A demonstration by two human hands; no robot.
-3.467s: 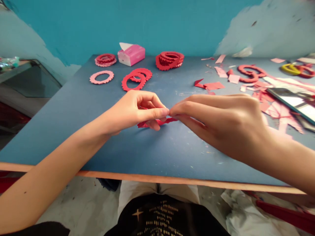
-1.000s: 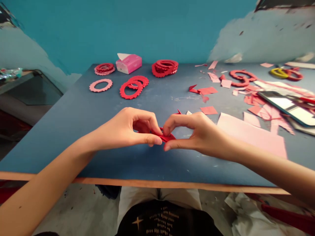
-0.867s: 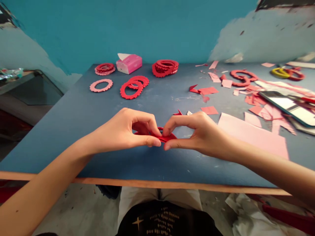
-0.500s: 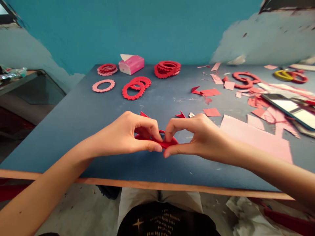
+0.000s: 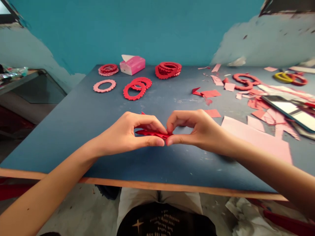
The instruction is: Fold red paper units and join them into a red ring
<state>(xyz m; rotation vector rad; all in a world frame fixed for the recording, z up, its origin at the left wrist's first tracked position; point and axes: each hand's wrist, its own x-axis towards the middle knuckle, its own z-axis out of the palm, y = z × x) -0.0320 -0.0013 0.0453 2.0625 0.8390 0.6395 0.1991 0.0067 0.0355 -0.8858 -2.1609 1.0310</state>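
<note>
Close in front of me a red folded-paper ring (image 5: 154,133) is seen almost edge-on, with part of it hidden by the fingers. My left hand (image 5: 131,135) is closed on it, thumb below and fingers above. At its right end the fingertips and thumb of my right hand (image 5: 197,128) pinch the paper, almost touching the left fingertips. Behind the left hand a small red paper tip (image 5: 143,113) shows. A square of red paper (image 5: 213,113) lies just beyond the right hand.
Finished-looking red rings (image 5: 135,90), a pink ring (image 5: 104,86) and a stack of red rings (image 5: 168,70) lie farther back, near a pink tissue box (image 5: 134,65). To the right are a large pink sheet (image 5: 258,139), a phone (image 5: 292,111), paper scraps (image 5: 257,103) and yellow tape (image 5: 283,76).
Both hands have risen slightly with the red ring, which has tilted from showing its opening to nearly edge-on. The right hand now covers small pieces behind it.
</note>
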